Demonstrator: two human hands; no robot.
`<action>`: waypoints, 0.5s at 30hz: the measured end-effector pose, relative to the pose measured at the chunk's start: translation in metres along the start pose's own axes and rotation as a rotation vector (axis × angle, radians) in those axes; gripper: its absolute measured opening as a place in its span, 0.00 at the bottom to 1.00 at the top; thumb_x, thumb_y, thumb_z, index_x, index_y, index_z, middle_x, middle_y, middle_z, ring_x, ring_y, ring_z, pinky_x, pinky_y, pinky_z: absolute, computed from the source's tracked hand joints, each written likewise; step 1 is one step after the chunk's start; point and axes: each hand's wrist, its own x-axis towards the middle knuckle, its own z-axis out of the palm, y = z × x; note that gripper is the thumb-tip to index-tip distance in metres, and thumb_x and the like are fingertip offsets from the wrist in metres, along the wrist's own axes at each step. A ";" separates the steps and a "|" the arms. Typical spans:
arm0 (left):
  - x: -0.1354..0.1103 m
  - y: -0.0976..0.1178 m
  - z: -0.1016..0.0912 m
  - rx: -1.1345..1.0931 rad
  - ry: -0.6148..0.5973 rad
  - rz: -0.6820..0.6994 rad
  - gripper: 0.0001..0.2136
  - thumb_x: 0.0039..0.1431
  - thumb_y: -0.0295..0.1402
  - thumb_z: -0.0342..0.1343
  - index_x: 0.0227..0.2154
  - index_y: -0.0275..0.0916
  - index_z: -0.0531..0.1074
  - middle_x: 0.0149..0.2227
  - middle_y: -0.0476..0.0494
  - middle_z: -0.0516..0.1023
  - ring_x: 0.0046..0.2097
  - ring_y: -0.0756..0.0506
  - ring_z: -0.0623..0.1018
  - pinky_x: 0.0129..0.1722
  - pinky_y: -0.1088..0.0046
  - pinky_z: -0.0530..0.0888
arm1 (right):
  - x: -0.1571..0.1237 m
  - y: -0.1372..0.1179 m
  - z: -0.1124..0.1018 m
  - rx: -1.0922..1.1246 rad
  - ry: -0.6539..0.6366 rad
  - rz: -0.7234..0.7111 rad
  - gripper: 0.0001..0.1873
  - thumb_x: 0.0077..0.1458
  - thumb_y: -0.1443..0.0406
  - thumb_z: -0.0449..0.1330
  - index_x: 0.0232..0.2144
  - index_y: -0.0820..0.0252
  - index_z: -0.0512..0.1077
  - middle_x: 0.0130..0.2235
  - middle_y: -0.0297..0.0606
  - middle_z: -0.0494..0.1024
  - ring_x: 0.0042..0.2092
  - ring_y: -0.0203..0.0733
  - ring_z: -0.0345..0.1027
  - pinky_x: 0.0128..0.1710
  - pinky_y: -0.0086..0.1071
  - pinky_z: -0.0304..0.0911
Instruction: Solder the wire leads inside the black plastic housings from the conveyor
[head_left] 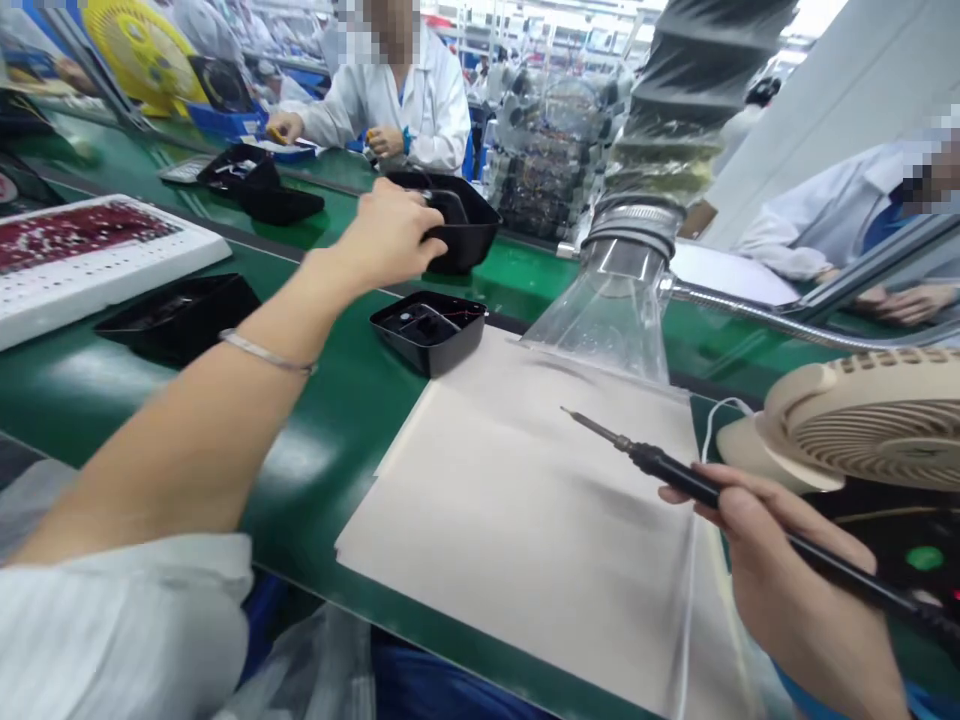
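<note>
My right hand [795,570] is wrapped round the black handle of a soldering iron [675,475]. Its bare tip points left, over a pale sheet [517,530] on the bench. Stretched out across the bench, my left hand [397,230] grips the near-left side of a black plastic housing [476,232]; some of its fingertips are hidden against it. Closer to me, a second black housing [431,340] with small parts and a thin red wire inside stands at the sheet's far-left corner.
A clear fume hood [611,310] on a ribbed duct hangs over the sheet's far edge. At right stands a beige fan [885,420]. More black housings [184,315] and a white foam tray [112,265] of small parts lie left. A co-worker [420,90] sits opposite, another person at right.
</note>
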 end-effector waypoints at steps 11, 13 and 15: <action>0.078 0.037 0.081 -0.383 -0.075 -0.023 0.23 0.55 0.29 0.50 0.54 0.32 0.67 0.57 0.30 0.62 0.56 0.36 0.67 0.56 0.63 0.61 | -0.001 -0.005 0.001 0.067 0.005 -0.151 0.05 0.44 0.65 0.67 0.28 0.56 0.77 0.25 0.34 0.75 0.24 0.34 0.68 0.22 0.22 0.64; 0.075 0.025 0.072 -0.428 -0.041 -0.070 0.27 0.55 0.30 0.49 0.60 0.37 0.60 0.61 0.34 0.59 0.58 0.36 0.64 0.58 0.63 0.59 | -0.001 -0.006 0.001 0.080 -0.014 -0.140 0.06 0.47 0.63 0.66 0.32 0.55 0.78 0.26 0.34 0.76 0.24 0.35 0.69 0.24 0.25 0.67; 0.065 0.007 0.062 -0.470 -0.020 -0.141 0.27 0.56 0.31 0.48 0.60 0.36 0.59 0.59 0.36 0.63 0.59 0.36 0.64 0.59 0.61 0.57 | -0.002 -0.004 -0.001 0.042 -0.064 -0.143 0.10 0.51 0.61 0.63 0.37 0.56 0.78 0.28 0.37 0.79 0.28 0.40 0.73 0.30 0.30 0.70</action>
